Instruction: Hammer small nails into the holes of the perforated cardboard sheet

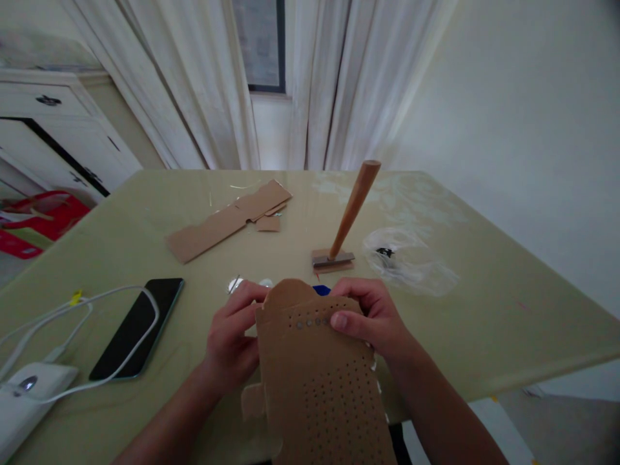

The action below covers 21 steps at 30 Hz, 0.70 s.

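Note:
A brown cardboard sheet with rows of punched holes is held up in front of me, tilted toward the camera. My left hand grips its left edge near the top, some fingers hidden behind it. On the upper right, my right hand pinches the sheet, its thumb pressed beside a short row of small grey discs. Just behind the top edge a bit of a blue object shows; its kind is hidden. Beyond it a hammer stands on its head, wooden handle up, on a small cardboard piece.
Cardboard strips lie at the back left. A clear plastic bag with something black inside is on the right. To the left are a black phone, a white cable and a white power strip. Small shiny items sit behind my left hand.

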Motion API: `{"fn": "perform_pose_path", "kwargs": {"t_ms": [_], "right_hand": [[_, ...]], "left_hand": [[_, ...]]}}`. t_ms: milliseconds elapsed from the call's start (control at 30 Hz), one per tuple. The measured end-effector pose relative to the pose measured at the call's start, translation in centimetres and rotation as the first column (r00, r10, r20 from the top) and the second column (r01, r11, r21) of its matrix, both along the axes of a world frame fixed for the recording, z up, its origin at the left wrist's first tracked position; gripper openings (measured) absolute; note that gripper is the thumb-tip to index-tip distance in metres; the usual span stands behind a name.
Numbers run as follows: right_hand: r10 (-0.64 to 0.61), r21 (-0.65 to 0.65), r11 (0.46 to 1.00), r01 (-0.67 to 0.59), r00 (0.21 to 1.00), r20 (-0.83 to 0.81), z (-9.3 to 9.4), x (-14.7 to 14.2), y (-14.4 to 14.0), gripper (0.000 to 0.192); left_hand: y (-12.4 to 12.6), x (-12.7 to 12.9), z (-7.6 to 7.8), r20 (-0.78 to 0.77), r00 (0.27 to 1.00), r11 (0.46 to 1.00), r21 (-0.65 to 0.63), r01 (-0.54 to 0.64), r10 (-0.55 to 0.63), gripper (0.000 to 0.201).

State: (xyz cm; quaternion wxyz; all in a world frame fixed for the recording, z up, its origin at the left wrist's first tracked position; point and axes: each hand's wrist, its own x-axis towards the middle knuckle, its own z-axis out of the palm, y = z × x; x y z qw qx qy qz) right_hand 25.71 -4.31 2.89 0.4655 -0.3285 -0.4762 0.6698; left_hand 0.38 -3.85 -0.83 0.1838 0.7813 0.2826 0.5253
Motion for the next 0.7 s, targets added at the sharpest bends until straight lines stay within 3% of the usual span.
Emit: {"fn": "perform_pose_path", "kwargs": {"t_ms": [100,167,267,700], "right_hand": [[0.013,0.001,1.000,-0.013,1.000,0.024,0.0,0.0,0.0,0.021],[0.024,0.003,1.000,-0.024,0.999,0.037,0.0,0.0,0.0,0.021],[0.023,0.011,1.000,-0.024,0.999,0.042,-0.1,0.0,0.0,0.022],[0.012,0.034,0.999,-0.013,1.000,0.021,-0.2,-0.1,-0.2,0.017]], "left_hand": [[0.1,0.0,0.5,0.020,0.999,0.999,-0.008,-0.043,0.043,0.018],[0.2,0.0,0.9,0.007,0.998,0.998,-0.020,-0.061,0.061,0.013],[0.2,0.1,1.4,0.000,0.999,0.999,-0.018,-0.038,0.038,0.006],[0.3,0.6,1.7,-0.002,1.000,1.000,0.017,0.020,-0.020,0.019]]}}
